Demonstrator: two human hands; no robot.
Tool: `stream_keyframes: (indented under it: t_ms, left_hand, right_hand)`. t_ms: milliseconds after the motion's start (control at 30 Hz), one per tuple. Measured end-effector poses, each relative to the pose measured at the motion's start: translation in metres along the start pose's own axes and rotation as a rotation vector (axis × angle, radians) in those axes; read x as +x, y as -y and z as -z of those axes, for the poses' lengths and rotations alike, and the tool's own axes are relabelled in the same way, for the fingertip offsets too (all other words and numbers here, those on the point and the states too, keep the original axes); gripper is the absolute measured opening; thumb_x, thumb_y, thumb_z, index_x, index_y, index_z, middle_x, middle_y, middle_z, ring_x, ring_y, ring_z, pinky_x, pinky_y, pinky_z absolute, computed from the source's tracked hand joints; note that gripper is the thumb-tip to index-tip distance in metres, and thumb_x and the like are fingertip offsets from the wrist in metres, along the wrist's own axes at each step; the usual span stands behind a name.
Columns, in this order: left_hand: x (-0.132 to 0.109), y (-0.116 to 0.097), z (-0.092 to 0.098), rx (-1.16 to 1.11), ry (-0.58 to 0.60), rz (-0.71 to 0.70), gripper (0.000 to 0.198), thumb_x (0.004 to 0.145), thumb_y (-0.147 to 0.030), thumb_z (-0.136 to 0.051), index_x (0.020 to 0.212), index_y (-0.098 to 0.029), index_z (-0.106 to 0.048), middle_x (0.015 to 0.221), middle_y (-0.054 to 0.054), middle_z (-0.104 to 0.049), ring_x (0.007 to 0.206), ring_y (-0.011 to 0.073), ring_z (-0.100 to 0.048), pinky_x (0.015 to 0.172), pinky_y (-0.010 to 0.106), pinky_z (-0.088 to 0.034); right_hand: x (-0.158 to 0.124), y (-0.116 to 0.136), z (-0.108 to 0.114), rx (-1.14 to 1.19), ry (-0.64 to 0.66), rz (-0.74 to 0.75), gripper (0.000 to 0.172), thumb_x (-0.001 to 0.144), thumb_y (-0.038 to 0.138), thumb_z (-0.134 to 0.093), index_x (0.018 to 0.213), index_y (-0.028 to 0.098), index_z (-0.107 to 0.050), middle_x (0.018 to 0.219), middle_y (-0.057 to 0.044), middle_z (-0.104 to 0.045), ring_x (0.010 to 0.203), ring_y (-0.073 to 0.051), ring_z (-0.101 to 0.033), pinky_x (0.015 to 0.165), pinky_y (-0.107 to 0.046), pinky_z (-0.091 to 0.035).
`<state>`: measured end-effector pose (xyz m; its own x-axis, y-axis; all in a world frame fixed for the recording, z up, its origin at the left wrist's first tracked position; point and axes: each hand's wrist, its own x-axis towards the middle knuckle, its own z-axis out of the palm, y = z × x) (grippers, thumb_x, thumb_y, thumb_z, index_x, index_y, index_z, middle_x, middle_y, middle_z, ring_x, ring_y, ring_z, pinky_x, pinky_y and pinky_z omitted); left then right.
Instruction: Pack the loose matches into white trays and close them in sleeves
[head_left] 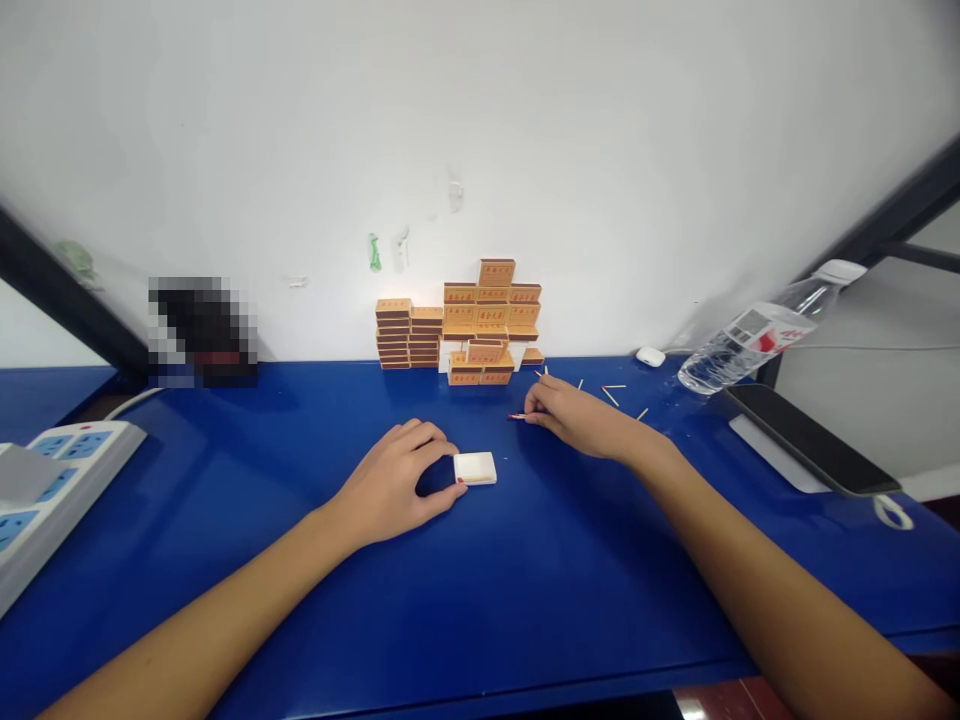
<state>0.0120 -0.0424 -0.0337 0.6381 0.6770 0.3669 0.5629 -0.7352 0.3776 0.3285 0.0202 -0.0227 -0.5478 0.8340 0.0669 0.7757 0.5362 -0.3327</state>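
Thumb and fingers of my left hand (401, 480) grip the left end of a small white matchbox tray (475, 468), which lies on the blue table; a little red shows at its lower left corner. To the right and farther back, my right hand (566, 412) pinches some matches (517, 416) with their red heads pointing left. Several loose matches (611, 396) lie on the table beyond that hand. Yellow matchboxes (491, 315) are stacked against the wall behind both hands, with a shorter double stack (394, 335) on their left.
At the left edge is a white power strip (90, 465) on the blue table (300, 620). A clear bottle (761, 330) leans at the right, beside a dark phone-like slab (814, 440). A small white case (650, 356) sits by the wall. Something pixelated stands back left.
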Motion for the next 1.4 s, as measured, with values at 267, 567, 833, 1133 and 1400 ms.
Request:
stream_keyframes:
  t_ms: [267, 567, 833, 1133, 1400]
  left_hand:
    - [0.0, 0.0, -0.001, 0.006, -0.004, -0.01, 0.028, 0.095, -0.038, -0.071, 0.117, -0.02, -0.068, 0.113, 0.008, -0.068, 0.101, 0.0243, -0.063, 0.093, 0.045, -0.053]
    - [0.001, -0.001, -0.001, 0.024, -0.002, 0.0, 0.026, 0.094, -0.036, -0.072, 0.115, -0.022, -0.068, 0.111, 0.007, -0.068, 0.1, 0.0249, -0.062, 0.092, 0.045, -0.052]
    - [0.001, -0.003, 0.001, 0.028, 0.002, 0.004, 0.024, 0.094, -0.035, -0.072, 0.113, -0.022, -0.069, 0.111, 0.007, -0.068, 0.099, 0.0253, -0.062, 0.09, 0.044, -0.052]
    - [0.001, -0.002, 0.0, 0.034, 0.004, 0.01, 0.024, 0.095, -0.037, -0.071, 0.114, -0.022, -0.068, 0.112, 0.006, -0.068, 0.1, 0.0247, -0.062, 0.091, 0.044, -0.051]
    - [0.001, -0.002, 0.001, 0.049, 0.009, -0.002, 0.025, 0.096, -0.037, -0.069, 0.114, -0.021, -0.068, 0.112, 0.008, -0.068, 0.098, 0.025, -0.062, 0.089, 0.045, -0.052]
  right_hand:
    - [-0.001, 0.003, 0.003, -0.034, 0.026, -0.03, 0.021, 0.104, 0.024, -0.043, 0.09, 0.021, -0.059, 0.099, -0.011, -0.061, 0.096, -0.026, -0.059, 0.088, -0.039, -0.048]
    - [-0.015, 0.084, -0.002, -0.039, 0.003, 0.124, 0.018, 0.107, 0.019, -0.044, 0.1, 0.019, -0.06, 0.108, -0.01, -0.061, 0.093, -0.021, -0.059, 0.084, -0.034, -0.049]
    - [-0.014, 0.098, -0.008, -0.049, 0.008, 0.145, 0.013, 0.106, 0.018, -0.05, 0.106, 0.016, -0.063, 0.11, -0.009, -0.06, 0.089, -0.019, -0.06, 0.079, -0.033, -0.048]
    - [-0.016, 0.088, -0.002, 0.114, 0.088, 0.069, 0.012, 0.105, 0.021, -0.054, 0.096, 0.019, -0.062, 0.102, -0.004, -0.062, 0.082, -0.016, -0.058, 0.073, -0.029, -0.043]
    - [-0.018, 0.086, -0.007, 0.233, 0.081, 0.073, 0.012, 0.107, 0.022, -0.049, 0.105, 0.021, -0.061, 0.104, -0.005, -0.064, 0.086, -0.017, -0.059, 0.077, -0.031, -0.045]
